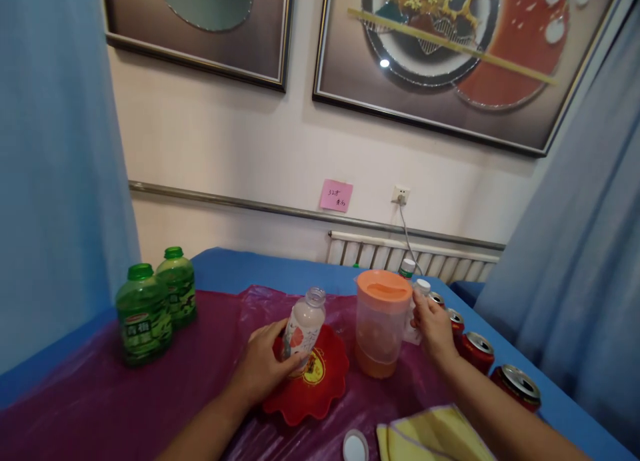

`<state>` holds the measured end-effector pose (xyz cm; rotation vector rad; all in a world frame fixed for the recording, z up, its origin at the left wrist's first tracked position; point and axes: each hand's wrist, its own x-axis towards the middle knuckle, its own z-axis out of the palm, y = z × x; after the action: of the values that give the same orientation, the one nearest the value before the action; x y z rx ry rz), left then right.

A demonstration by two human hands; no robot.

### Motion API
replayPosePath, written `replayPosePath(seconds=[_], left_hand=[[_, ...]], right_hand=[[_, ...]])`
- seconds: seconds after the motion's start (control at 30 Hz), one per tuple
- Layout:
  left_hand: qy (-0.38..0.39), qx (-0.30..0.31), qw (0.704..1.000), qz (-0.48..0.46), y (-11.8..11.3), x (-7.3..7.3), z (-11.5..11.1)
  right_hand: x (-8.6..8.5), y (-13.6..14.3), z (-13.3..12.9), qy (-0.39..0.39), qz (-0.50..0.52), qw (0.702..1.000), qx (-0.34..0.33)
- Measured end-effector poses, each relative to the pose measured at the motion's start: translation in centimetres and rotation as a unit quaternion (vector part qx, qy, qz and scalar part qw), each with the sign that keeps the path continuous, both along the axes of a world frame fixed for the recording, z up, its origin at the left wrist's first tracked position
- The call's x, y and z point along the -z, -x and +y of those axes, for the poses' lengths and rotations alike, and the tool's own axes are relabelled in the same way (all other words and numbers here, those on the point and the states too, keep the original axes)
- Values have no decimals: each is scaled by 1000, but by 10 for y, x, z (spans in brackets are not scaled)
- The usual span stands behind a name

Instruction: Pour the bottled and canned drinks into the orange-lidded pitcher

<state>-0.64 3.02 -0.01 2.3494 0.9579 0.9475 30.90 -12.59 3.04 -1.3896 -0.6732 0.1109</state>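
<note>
My left hand [267, 361] is wrapped round a small clear bottle [305, 324] with a printed label. The bottle has no cap on and stands tilted slightly over a red scalloped dish [333, 381] with a yellow print. Right of the dish stands a translucent pitcher [380, 331] with an orange lid, holding some amber liquid low down. My right hand [434, 327] is closed at the pitcher's handle side, its fingers mostly covering the handle. Just behind those fingers is a white-capped bottle [423, 286], partly hidden.
Two green bottles [145, 321] stand at the left on purple plastic sheeting [210, 354]. Several red cans [477, 352] line the right side. A yellow cloth [430, 437] and a white cap [355, 446] lie in front. Behind are a radiator [367, 251] and a plugged-in cord [407, 231].
</note>
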Motion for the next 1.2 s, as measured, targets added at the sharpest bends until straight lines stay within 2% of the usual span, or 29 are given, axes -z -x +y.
replayPosePath(seconds=[0.1, 0.27, 0.43, 0.6, 0.8, 1.2], left_hand=[[9, 10, 1000, 20, 0, -2, -5], [13, 30, 999, 26, 1, -6, -10], [-2, 38, 999, 20, 1, -5, -11], [-9, 40, 999, 11, 3, -4, -12], [-4, 47, 999, 13, 2, -1, -13], [-2, 48, 999, 7, 3, -3, -15]], right_hand=[[-24, -6, 3, 31, -13, 999, -12], [-78, -12, 5, 66, -49, 996, -45], [-129, -9, 11, 111, -191, 973, -60], [-162, 2, 20, 142, -303, 941, -57], [-179, 14, 29, 143, -372, 915, -61], [-174, 15, 41, 172, -419, 887, -87]])
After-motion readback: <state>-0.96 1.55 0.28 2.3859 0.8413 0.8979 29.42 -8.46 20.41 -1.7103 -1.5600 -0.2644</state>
